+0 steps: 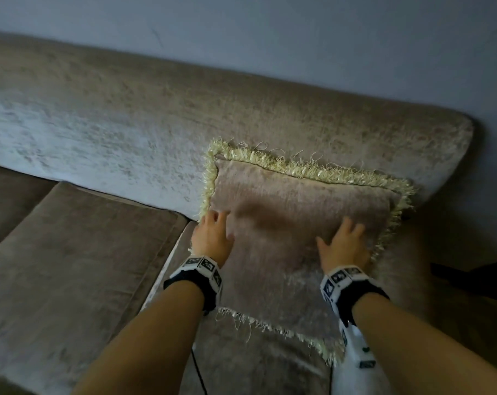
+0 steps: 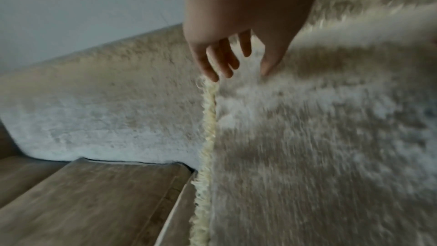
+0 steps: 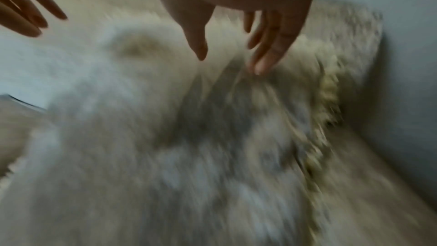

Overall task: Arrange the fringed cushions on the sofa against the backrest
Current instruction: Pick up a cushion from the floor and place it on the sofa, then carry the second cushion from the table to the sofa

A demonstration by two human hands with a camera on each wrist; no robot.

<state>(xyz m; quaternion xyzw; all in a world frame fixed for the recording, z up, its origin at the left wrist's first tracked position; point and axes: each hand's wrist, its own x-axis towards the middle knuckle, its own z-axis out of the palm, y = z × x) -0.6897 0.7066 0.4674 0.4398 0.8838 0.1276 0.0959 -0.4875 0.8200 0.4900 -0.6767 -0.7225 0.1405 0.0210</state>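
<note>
Pressing a fringed cushion against the sofa backrest, the left hand and right hand lie flat, fingers spread, grasping nothing; next, probably letting go.

The scene is dim, with cool bluish light falling from the left: the backrest shines pale there and darkens toward its right end. A soft shadow sits on the cushion between the hands. The head view is fairly sharp in the middle, its straight lines bowing at the edges. Both wrist views are grainy and streaked with motion blur, the right wrist view worst, its fringe smeared
</note>
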